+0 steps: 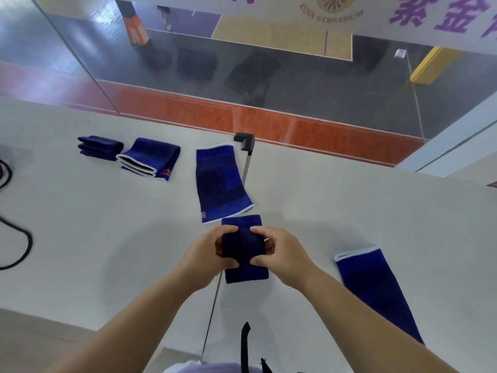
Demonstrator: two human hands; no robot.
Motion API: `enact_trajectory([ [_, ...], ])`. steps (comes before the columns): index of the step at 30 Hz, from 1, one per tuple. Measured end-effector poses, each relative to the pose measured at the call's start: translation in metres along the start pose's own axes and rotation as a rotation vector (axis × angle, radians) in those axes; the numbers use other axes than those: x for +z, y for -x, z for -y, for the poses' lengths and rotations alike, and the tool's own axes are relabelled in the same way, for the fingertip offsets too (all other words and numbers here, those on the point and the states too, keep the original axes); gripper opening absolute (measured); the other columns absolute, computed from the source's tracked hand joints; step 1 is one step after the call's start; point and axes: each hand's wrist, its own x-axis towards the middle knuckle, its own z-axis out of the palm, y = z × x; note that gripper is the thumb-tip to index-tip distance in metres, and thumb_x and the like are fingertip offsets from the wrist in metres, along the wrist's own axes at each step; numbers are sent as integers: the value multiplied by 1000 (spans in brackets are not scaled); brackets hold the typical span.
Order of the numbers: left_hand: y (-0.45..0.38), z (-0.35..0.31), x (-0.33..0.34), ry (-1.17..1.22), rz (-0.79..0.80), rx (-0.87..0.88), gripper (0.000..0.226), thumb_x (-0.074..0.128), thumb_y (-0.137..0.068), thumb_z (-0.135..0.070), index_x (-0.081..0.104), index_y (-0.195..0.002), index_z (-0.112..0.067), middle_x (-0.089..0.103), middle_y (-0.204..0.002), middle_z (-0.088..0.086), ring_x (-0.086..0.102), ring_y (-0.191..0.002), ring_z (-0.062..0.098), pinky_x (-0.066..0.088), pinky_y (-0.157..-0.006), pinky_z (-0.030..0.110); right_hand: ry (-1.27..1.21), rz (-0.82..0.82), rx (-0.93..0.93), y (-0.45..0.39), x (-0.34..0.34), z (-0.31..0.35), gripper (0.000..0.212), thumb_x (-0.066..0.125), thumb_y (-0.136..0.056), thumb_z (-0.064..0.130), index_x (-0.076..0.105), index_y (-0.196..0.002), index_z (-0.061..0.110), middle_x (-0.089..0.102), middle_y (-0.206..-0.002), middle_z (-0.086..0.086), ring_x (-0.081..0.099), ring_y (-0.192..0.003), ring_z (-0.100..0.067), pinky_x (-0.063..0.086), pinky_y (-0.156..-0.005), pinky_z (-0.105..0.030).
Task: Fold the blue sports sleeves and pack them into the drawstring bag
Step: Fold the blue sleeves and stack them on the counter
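I hold a small dark blue sleeve (243, 249) over the white table (107, 224), partly folded on itself. My left hand (207, 251) pinches its left edge and my right hand (279, 251) pinches its right edge. A flat blue sleeve with white trim (222, 181) lies just beyond it. Another long blue sleeve (376, 289) lies flat to the right. At the far left sit a folded blue sleeve with white edges (152, 158) and a darker folded stack (99, 148). No drawstring bag is clearly visible.
A black cord (24, 249) loops along the table's left side. A black corner bracket (244, 141) on a metal rod stands at the seam between two table tops. A black strap (245, 345) hangs near my body. Beyond the table is a glass wall over a gym floor.
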Motion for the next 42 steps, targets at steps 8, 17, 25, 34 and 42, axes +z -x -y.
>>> enact_trajectory([
  [8, 4, 10, -41, -273, -112, 158, 33, 70, -77, -13, 63, -103, -31, 62, -93, -9, 57, -81, 5, 45, -74, 17, 278, -39, -119, -15, 27, 33, 30, 68, -83, 21, 66, -113, 19, 49, -95, 5, 49, -87, -12, 40, -81, -21],
  [17, -2, 22, -127, 61, -33, 57, 21, 67, -84, -13, 57, -95, -27, 68, -94, -3, 67, -88, 14, 57, -82, 37, 95, -44, -12, -50, 79, 88, 7, 55, -93, 27, 59, -94, 22, 66, -84, 3, 61, -78, -12, 49, -69, -24],
  [25, -11, 55, -214, -20, -40, -29, 15, 63, -86, -13, 59, -98, -22, 68, -93, 4, 67, -82, 23, 57, -74, 37, 109, -31, 24, -93, 144, 131, 7, 60, -90, 30, 57, -95, 25, 65, -86, 5, 61, -77, -10, 48, -67, -21],
  [34, -28, 116, -293, -407, -237, -29, 41, 61, -89, -22, 49, -128, -17, 49, -125, 1, 49, -111, 20, 43, -93, 31, 225, -45, 112, -130, 183, 153, 23, 60, -90, 36, 60, -106, 20, 63, -96, 7, 58, -83, -5, 44, -68, -14],
  [42, -25, 137, -285, -806, -131, 622, 38, 47, -79, -42, 72, -95, -18, 65, -104, 0, 54, -98, 22, 53, -83, 37, 230, -50, 149, -141, 198, 160, 22, 59, -90, 37, 60, -107, 23, 64, -98, 7, 60, -86, -8, 49, -75, -20],
])
